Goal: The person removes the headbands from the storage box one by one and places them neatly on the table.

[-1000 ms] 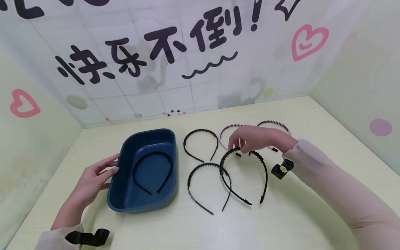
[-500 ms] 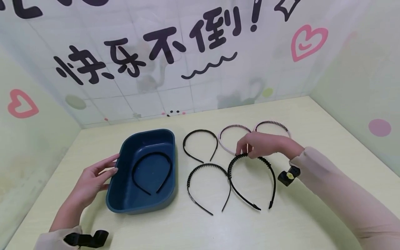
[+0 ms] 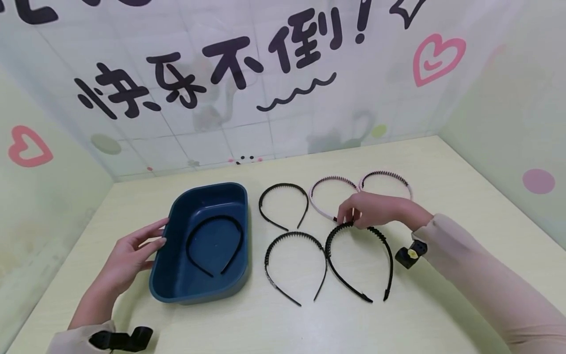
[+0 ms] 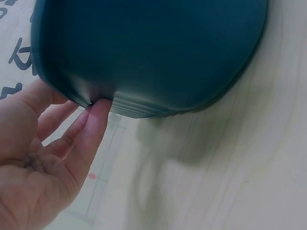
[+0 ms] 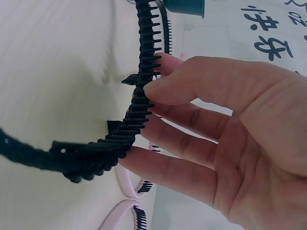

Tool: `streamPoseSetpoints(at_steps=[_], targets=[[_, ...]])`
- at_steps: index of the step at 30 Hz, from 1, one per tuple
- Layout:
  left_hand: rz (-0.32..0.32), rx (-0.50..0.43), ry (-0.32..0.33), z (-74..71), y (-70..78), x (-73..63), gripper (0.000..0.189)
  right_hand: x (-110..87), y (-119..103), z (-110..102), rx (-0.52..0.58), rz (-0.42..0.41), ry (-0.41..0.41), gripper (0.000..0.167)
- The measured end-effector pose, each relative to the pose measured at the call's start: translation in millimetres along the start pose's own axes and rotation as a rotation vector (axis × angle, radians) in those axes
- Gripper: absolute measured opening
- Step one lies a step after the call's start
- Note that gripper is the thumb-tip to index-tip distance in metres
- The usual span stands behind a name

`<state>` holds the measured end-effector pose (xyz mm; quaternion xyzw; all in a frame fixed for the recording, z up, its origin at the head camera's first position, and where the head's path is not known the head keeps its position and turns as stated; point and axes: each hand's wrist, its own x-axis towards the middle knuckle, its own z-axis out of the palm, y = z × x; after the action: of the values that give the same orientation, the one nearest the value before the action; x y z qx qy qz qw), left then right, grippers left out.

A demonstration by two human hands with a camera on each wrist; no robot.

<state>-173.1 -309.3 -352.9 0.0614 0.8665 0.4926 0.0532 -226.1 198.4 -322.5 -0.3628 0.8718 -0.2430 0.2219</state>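
Observation:
My left hand [image 3: 132, 258] rests its fingertips against the left wall of a dark blue plastic bin [image 3: 201, 297]; up close, the left wrist view shows the thumb touching the bin [image 4: 158, 57]. Inside the bin lies a thin black headband [image 3: 216, 217]. My right hand [image 3: 376, 209] pinches the top of a thick black toothed headband [image 3: 391, 260] between thumb and fingers. In the right wrist view the thumb presses on the toothed band [image 5: 139, 110]. Left of it, a black toothed headband with a glittery side [image 3: 269, 279] lies on the table, its right side meeting the held one in the head view.
Behind lie a black headband [image 3: 283, 185] and two pink headbands, one in the middle [image 3: 333, 178] and one at right [image 3: 389, 173], partly behind my right hand. The pale wooden table [image 3: 265, 334] ends at a printed cloth backdrop [image 3: 292, 132].
My right hand has moved right and slightly towards me with the black headband, which no longer overlaps the glittery one as much. The left hand and bin stay nearly in place.

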Motion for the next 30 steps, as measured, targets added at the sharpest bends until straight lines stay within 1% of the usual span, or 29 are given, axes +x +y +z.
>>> streamPoseSetpoints(at_steps=[3,13,25,30], targets=[[0.002,-0.005,0.001,0.4,0.2,0.1,0.051,-0.5,1.0,1.2,0.009,0.004,-0.007,0.040],[0.004,-0.002,0.003,-0.7,2.1,-0.4,0.050,-1.9,5.3,2.5,-0.012,-0.006,0.004,0.038],[0.004,0.011,0.004,0.8,0.3,0.3,0.051,1.7,16.4,8.6,0.020,0.010,0.013,0.034],[0.001,0.026,0.005,0.5,0.8,0.4,0.051,1.6,18.6,9.1,0.018,-0.011,0.030,0.031]])
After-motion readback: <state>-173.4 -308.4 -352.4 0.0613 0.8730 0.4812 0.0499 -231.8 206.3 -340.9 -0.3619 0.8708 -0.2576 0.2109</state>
